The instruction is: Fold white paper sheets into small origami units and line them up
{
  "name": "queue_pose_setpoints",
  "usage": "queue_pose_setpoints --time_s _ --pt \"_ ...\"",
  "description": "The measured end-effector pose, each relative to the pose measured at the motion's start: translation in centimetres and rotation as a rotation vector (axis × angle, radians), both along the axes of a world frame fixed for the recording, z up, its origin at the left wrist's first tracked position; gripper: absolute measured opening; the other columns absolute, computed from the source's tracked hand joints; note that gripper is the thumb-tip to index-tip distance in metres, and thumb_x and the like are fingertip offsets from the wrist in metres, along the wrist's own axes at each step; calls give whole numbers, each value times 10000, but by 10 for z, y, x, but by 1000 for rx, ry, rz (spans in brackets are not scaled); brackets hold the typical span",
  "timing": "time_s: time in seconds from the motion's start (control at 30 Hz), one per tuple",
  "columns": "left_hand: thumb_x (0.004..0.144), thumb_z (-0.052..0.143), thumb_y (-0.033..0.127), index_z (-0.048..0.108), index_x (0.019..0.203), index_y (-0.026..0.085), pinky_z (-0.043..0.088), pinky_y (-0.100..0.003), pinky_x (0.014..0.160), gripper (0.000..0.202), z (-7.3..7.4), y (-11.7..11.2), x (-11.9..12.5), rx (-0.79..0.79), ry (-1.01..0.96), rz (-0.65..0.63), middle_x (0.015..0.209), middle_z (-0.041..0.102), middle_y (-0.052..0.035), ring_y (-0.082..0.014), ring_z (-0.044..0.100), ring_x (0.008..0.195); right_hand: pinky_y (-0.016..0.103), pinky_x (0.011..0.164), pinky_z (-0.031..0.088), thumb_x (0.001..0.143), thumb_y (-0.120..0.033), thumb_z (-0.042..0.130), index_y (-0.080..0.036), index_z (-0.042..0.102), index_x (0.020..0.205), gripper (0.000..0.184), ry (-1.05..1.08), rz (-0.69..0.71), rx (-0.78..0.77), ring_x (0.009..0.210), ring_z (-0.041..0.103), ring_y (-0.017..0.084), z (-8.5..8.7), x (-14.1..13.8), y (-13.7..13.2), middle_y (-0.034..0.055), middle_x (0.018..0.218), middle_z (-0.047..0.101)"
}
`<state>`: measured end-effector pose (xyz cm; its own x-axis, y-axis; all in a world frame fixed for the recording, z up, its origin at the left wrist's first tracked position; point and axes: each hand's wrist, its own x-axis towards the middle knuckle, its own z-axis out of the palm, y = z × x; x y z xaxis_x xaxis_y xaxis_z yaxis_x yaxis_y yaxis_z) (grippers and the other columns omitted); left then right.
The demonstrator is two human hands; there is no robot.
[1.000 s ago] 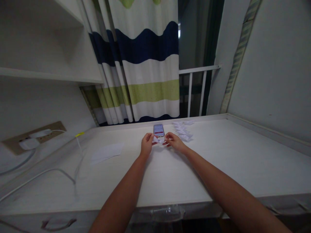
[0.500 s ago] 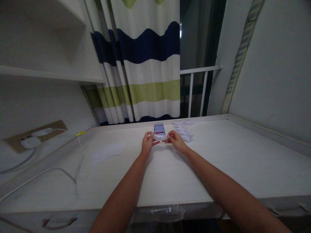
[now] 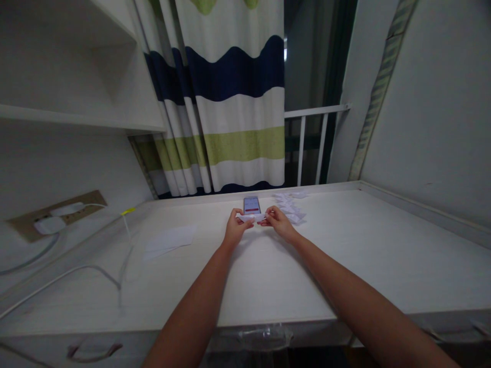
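Observation:
Just above the desk, a small piece of folded white paper (image 3: 249, 217), long and pointed like a boat, is held level between both hands. My left hand (image 3: 233, 229) grips its left end, with the thumb along the near side. At its right end, the fingertips of my right hand (image 3: 279, 223) pinch the paper. Right behind it lies a phone (image 3: 251, 203) with a lit screen and a red bar on it. Several folded white paper pieces (image 3: 290, 208) lie in a row beyond my right hand.
Flat white paper sheets (image 3: 169, 242) lie on the white desk (image 3: 268, 286) to the left. A white cable (image 3: 86, 267) runs over the desk's left side, near plugs in a wall socket (image 3: 71, 210). A striped curtain (image 3: 245, 145) hangs behind the desk.
My left thumb has moved in along the near side of the folded paper, and the paper looks slightly turned, its shape more pointed. My right hand has barely moved.

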<state>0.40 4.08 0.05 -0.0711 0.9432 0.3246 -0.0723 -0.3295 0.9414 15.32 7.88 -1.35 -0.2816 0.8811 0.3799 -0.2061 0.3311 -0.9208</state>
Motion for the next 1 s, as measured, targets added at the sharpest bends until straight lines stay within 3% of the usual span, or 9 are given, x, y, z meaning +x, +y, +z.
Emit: queue_pose_setpoints --time_s 0.23,0.47,0.73,1.0 --pt "498 702 323 344 754 193 481 -275 628 459 0 -1 0 -1 -24 1 636 597 34 -93 567 568 288 625 487 680 -381 543 -207 397 791 253 -50 -7 99 611 592 108 7 4 -7 -31 714 523" --pt "489 709 264 372 780 187 434 -208 553 452 -1 -2 2 15 55 -65 641 608 32 -91 561 545 257 602 457 659 -382 581 -172 581 824 268 -422 -113 384 687 556 138 8 5 -12 46 847 587" --pt "476 717 235 395 774 174 443 -234 630 443 -2 1 3 40 26 -105 735 634 5 -115 595 648 250 606 454 691 -360 567 -167 625 858 262 -479 -150 480 735 553 146 7 6 -11 68 846 599" --pt "468 726 256 426 761 172 409 -191 522 428 -1 -2 4 22 57 -47 632 619 24 -97 560 531 289 660 453 676 -378 582 -148 642 806 271 -494 -152 479 790 554 173 6 7 -8 85 842 585"
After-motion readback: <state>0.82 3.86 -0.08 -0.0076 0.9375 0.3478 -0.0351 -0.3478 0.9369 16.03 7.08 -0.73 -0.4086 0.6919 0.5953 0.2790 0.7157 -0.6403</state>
